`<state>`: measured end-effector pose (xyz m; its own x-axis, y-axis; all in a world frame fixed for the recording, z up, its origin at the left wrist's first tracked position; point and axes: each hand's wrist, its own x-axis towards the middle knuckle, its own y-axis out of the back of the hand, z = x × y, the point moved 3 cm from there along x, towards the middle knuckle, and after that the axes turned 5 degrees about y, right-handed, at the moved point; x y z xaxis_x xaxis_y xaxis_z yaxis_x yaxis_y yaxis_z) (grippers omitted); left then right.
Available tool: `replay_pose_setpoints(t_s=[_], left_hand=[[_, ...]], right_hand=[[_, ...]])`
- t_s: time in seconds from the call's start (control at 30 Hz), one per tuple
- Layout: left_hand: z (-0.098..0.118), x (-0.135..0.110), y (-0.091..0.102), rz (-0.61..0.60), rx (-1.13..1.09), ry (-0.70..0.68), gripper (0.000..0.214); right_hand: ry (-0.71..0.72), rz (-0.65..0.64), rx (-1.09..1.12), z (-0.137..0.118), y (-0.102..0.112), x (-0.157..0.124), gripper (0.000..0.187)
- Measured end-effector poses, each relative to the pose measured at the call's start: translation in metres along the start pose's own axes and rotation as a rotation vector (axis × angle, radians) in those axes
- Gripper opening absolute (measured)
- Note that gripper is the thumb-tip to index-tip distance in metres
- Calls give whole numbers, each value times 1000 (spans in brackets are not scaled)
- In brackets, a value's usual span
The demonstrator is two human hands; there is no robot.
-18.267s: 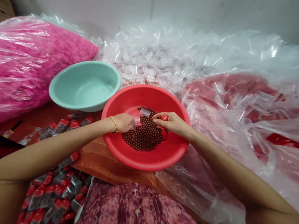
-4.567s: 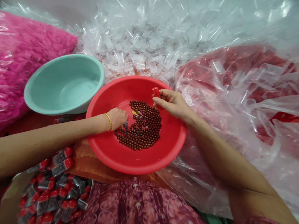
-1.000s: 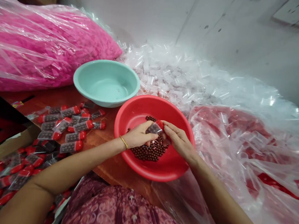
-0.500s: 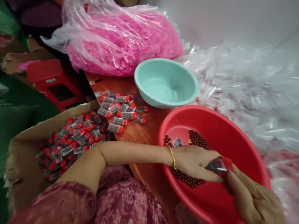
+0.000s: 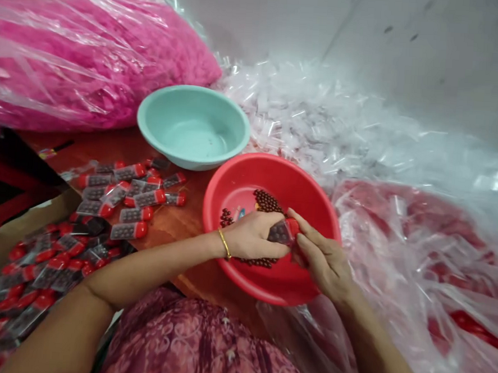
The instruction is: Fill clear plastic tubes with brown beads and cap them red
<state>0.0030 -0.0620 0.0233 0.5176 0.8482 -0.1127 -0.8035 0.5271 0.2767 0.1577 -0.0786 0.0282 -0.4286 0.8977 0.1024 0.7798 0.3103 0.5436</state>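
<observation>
Over the red basin (image 5: 275, 174), my left hand (image 5: 248, 234) is closed round a small clear container (image 5: 278, 232) filled with dark brown balls. The fingers of my right hand (image 5: 320, 258) close on the red cap (image 5: 292, 227) at its other end. Brown balls (image 5: 267, 200) lie in a patch on the basin floor, with more partly hidden under my left hand. Several similar filled containers with red caps (image 5: 135, 213) lie loosely on the orange-brown tabletop (image 5: 170, 232).
Behind the red basin stands a pale turquoise basin (image 5: 194, 121). A clear bag of pink pieces (image 5: 126, 49) is at back left. Clear plastic pieces (image 5: 321, 112) pile up behind, and a plastic bag with red pieces (image 5: 430, 265) sits at right. Filled containers (image 5: 54, 270) heap in a box at lower left.
The view has swung to the right, so the basins and bag appear further left. Both hands still hold the same container and its cap over the red basin.
</observation>
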Motion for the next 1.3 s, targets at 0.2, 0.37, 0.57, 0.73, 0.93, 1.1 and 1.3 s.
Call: replay_pose_setpoints(t_s=[0.2,0.37,0.57,0.73,0.93,1.1,1.3], left_hand=[[3,-1,0,-32,78,29,13],[8,1,0,-29,95,21,12],[6,0,-1,42,216,34,11],[1,1,-2,50,241,88,14],[0,9,2,90,204,111,13],[7,10,-2,-3,249,53,15],[7,4,-10,-29,399,-11,14]], right_hand=[[116,-29,-131,-10,-1,-6,46],[103,7,-147,-16,3,-9,46],[118,8,-224,-13,-4,-8,47],[99,-3,-193,-7,-14,-6,50],[82,-26,-223,-6,6,12,48],[31,336,-99,-6,16,37,54],[-164,287,401,-2,-16,50,59]])
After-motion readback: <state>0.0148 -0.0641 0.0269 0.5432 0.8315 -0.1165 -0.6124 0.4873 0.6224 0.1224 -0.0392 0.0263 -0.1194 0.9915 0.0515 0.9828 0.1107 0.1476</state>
